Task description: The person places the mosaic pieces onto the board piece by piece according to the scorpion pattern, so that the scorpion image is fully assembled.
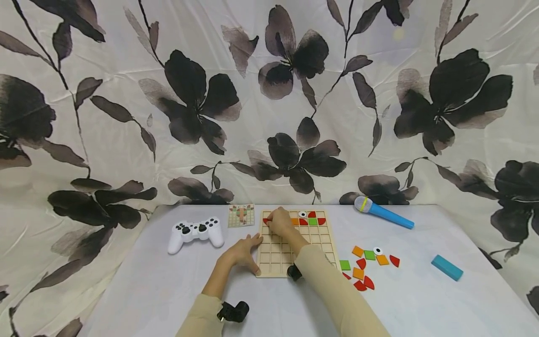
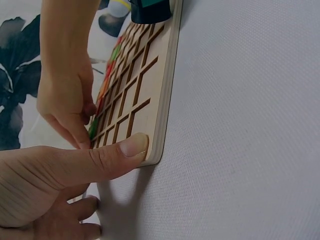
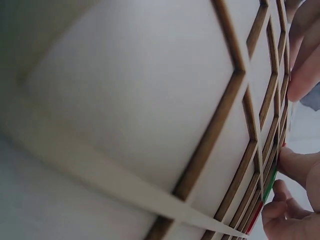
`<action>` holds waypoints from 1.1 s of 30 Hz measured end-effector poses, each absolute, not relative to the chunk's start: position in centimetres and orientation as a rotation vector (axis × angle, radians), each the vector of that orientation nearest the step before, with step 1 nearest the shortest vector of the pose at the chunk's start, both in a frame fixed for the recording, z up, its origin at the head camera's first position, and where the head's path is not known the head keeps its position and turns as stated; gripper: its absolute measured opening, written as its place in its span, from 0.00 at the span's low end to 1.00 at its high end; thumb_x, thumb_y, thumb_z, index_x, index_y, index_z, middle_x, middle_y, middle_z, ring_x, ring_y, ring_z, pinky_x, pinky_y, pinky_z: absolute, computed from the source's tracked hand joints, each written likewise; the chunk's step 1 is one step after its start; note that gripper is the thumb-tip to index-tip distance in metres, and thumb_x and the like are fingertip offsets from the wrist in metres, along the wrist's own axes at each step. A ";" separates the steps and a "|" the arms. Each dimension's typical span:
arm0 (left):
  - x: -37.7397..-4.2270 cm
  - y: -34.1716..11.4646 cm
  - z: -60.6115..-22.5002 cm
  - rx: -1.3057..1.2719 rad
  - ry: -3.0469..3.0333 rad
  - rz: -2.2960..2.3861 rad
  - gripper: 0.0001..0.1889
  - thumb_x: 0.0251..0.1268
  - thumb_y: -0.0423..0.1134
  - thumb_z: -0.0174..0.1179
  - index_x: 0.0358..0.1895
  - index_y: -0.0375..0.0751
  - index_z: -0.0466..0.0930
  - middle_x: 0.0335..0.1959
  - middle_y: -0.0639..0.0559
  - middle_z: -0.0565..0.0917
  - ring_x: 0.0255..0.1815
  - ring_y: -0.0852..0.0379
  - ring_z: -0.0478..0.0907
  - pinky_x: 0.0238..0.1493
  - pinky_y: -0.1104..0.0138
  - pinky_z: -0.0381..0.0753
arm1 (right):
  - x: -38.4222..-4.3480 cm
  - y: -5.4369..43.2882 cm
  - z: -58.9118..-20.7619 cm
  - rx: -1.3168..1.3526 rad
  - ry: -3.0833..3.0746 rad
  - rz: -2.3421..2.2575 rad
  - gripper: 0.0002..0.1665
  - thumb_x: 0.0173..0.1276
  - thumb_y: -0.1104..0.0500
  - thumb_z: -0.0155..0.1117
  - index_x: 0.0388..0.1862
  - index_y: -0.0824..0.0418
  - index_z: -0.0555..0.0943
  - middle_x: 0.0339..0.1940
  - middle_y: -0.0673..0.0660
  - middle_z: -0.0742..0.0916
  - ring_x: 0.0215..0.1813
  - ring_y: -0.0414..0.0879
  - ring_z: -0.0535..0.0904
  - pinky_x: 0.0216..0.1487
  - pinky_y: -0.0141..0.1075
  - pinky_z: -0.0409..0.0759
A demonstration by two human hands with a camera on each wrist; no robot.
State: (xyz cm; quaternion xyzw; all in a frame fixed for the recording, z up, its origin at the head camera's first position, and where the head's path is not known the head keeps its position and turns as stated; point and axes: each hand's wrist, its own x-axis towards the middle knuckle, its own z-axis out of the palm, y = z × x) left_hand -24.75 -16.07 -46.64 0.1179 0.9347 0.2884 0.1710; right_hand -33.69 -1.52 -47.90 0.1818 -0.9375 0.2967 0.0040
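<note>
A square wooden grid board [image 1: 273, 262] lies on the table. My left hand [image 1: 244, 252] steadies its left side, fingers spread; in the left wrist view the thumb [image 2: 132, 145] presses on the board's near corner. My right hand [image 1: 281, 222] reaches over to the upper left squares, fingers curled down at a red tile [image 1: 265, 221] that they mostly hide. A green tile [image 3: 270, 184] shows beside those fingertips in the right wrist view. Further right on the board sit an orange tile [image 1: 295, 222], a round eye tile [image 1: 302, 214], a green square [image 1: 313, 222] and several red quarter-circles.
Loose red, green and orange tiles [image 1: 358, 274] and another eye tile [image 1: 377, 251] lie right of the board. A pattern card [image 1: 241, 216] and white game controller [image 1: 195, 234] stand left. A blue microphone [image 1: 387, 214] and a teal block [image 1: 447, 267] lie further right.
</note>
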 end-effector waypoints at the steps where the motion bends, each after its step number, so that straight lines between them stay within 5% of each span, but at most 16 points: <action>1: -24.7 -16.1 -46.7 0.333 2.656 0.817 0.50 0.29 0.33 0.79 0.67 0.34 0.66 0.72 0.41 0.60 0.72 0.34 0.51 0.67 0.41 0.54 | -33.7 -1.5 -47.9 0.570 -2.951 0.898 0.10 0.62 0.64 0.63 0.39 0.68 0.86 0.40 0.62 0.82 0.47 0.55 0.76 0.53 0.45 0.76; 14: -24.6 -16.0 -46.5 0.329 2.648 0.799 0.50 0.30 0.33 0.78 0.67 0.35 0.65 0.72 0.42 0.60 0.72 0.34 0.51 0.67 0.42 0.55 | -33.9 -0.8 -47.9 0.580 -2.974 0.877 0.12 0.61 0.58 0.66 0.39 0.65 0.87 0.43 0.61 0.84 0.50 0.57 0.75 0.55 0.45 0.74; 24: -24.4 -15.9 -46.3 0.315 2.655 0.804 0.50 0.30 0.33 0.78 0.67 0.35 0.65 0.72 0.43 0.60 0.73 0.36 0.51 0.68 0.44 0.55 | -41.1 5.8 -56.9 0.757 -2.690 1.414 0.21 0.60 0.44 0.66 0.45 0.57 0.85 0.43 0.55 0.86 0.42 0.47 0.82 0.36 0.35 0.81; 33: -24.6 -16.2 -46.6 0.345 2.637 0.844 0.51 0.28 0.34 0.79 0.67 0.35 0.66 0.71 0.42 0.61 0.72 0.36 0.51 0.68 0.41 0.53 | -31.7 13.0 -45.7 0.583 -2.829 1.324 0.21 0.60 0.60 0.66 0.48 0.73 0.80 0.45 0.68 0.84 0.44 0.58 0.80 0.43 0.46 0.80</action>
